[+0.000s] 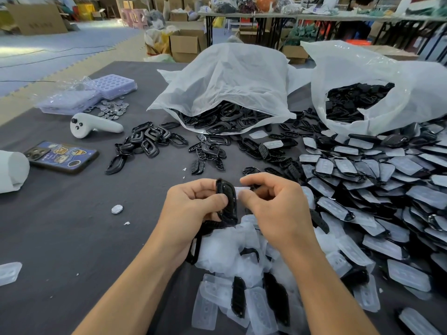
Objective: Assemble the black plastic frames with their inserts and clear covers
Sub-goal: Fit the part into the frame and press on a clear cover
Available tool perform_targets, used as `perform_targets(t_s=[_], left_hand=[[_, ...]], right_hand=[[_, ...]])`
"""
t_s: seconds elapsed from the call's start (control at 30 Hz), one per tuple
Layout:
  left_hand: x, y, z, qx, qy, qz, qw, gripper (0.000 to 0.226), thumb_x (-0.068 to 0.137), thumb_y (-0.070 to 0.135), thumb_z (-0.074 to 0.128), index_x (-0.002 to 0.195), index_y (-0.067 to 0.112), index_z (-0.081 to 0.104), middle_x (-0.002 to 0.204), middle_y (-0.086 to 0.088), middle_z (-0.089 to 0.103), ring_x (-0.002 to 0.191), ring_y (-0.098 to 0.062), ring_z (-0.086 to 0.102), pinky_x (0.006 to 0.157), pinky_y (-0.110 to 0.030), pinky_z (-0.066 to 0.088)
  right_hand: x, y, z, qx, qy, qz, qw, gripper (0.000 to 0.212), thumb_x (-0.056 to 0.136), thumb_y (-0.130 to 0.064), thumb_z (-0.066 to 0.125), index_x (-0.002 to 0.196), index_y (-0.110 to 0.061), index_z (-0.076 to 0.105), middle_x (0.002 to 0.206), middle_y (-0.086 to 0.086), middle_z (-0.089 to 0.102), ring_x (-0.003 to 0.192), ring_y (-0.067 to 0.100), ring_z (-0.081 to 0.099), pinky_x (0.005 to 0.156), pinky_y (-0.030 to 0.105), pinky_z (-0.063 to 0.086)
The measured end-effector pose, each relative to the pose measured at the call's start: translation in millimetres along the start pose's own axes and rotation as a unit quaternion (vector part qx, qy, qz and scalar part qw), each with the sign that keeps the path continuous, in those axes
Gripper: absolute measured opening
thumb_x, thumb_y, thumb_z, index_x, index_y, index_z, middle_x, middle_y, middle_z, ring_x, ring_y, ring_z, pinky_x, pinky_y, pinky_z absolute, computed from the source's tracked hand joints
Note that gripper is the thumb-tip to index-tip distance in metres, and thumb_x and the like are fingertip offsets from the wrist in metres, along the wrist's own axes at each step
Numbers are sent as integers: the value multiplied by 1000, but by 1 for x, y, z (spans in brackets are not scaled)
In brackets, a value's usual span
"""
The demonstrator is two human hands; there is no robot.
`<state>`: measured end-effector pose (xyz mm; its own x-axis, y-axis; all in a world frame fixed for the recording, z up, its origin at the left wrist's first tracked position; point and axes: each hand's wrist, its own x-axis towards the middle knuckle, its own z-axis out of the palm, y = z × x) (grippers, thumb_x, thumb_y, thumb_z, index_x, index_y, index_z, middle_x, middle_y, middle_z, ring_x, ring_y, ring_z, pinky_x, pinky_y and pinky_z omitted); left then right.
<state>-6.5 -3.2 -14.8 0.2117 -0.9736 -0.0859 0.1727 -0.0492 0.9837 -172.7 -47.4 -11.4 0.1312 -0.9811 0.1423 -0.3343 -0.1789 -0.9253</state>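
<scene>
On the dark surface (pixel 72 226) of this warehouse room, just below frame centre, your left grip (pixel 193 201) curls round a black frame (pixel 227 197), held edge-up, likely so your right grip (pixel 273 206), pinching a clear cover (pixel 243 189), can seat it.

No text, brand, number or sign is legible in the head view. Phone (pixel 61 157) on the counter (pixel 72 238): the case carries cartoon stickers and a short line of small pale characters, too small to read. Flattened cardboard box (pixel 36 19) on the far floor: a dark printed line on its face, blurred beyond reading.
</scene>
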Motion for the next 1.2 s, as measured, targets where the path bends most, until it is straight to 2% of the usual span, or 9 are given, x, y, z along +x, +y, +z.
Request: perform_targets(t_s=[0.07, 0.2, 0.33, 0.43, 0.57, 0.7, 0.87, 1.1, 1.2], left_hand=[[1, 0, -2, -64, -8, -18, 998, 22, 68, 6, 84, 90, 9, 82, 82, -15, 77, 63, -19, 71, 56, -25, 57], [3, 2, -1, -113, -12, -38, 993, 23, 70, 8, 76, 93, 5, 82, 84, -14, 77, 63, -17, 71, 54, -22, 56], [8, -2, -4, -30, 95, -41, 994, 19, 82, -4, 78, 80, 15, 83, 85, -14, 80, 62, -19, 67, 54, -22, 56], [11, -4, -11, 69, 144, -7, 987, 21, 83, -1, 82, 80, 20, 83, 81, -8, 80, 62, -15, 67, 54, -20, 53], [6, -3, -10, 155, 100, 18, 983, 22, 77, 15, 83, 85, 35, 84, 78, -1, 80, 59, -15, 66, 58, -32, 56], [-1, 0, -4, 180, 44, 10, 983, 24, 69, 29, 76, 90, 37, 85, 85, 6, 82, 85, -16, 79, 83, -47, 65], [-1, -3, -2, 166, 39, 4, 985, 19, 72, 33, 80, 90, 34, 85, 86, 2, 82, 89, -24, 79, 87, -56, 63], [0, -4, -5, 143, 1, 2, 990, 20, 86, 11, 82, 93, 29, 86, 86, -5, 82, 74, -15, 75, 74, -32, 61], [-1, -2, -4, 126, -43, 2, 991, 19, 90, 9, 79, 97, 25, 86, 89, -7, 82, 83, -17, 79, 74, -25, 61]], right_hand=[[2, -1, 1, 49, -4, 35, 998, 14, 84, -24, 80, 87, -38, 77, 68, -10, 72, 61, 5, 63, 63, 26, 54], [2, -9, 3, 177, -10, 86, 980, 12, 86, -12, 78, 77, -20, 79, 62, -7, 67, 54, 3, 53, 55, 17, 46], [3, -14, -9, 257, 46, 98, 960, 21, 92, -7, 70, 72, -14, 75, 71, 5, 69, 60, 11, 52, 57, 22, 45], [2, -18, -23, 297, -57, 83, 950, 26, 96, -4, 63, 73, -14, 70, 72, 11, 70, 60, 16, 53, 60, 27, 43], [-6, -20, -19, 162, -201, 29, 966, 20, 89, 2, 68, 73, -7, 72, 68, 17, 70, 58, 18, 57, 57, 24, 47], [-11, -17, -3, -5, -156, -2, 988, 15, 87, -14, 74, 71, -16, 75, 64, 3, 73, 56, 18, 64, 60, 35, 54], [-14, -12, 4, -67, -68, -43, 994, 15, 87, -24, 78, 73, -23, 73, 58, -7, 70, 53, 15, 66, 61, 37, 56], [-15, -12, 15, -158, 39, -103, 981, 21, 87, -27, 77, 70, -21, 66, 54, -6, 60, 54, 16, 58, 57, 37, 51], [-17, -13, 18, -174, 62, -118, 976, 23, 87, -26, 77, 69, -20, 63, 55, -6, 55, 59, 18, 55, 61, 39, 51]])
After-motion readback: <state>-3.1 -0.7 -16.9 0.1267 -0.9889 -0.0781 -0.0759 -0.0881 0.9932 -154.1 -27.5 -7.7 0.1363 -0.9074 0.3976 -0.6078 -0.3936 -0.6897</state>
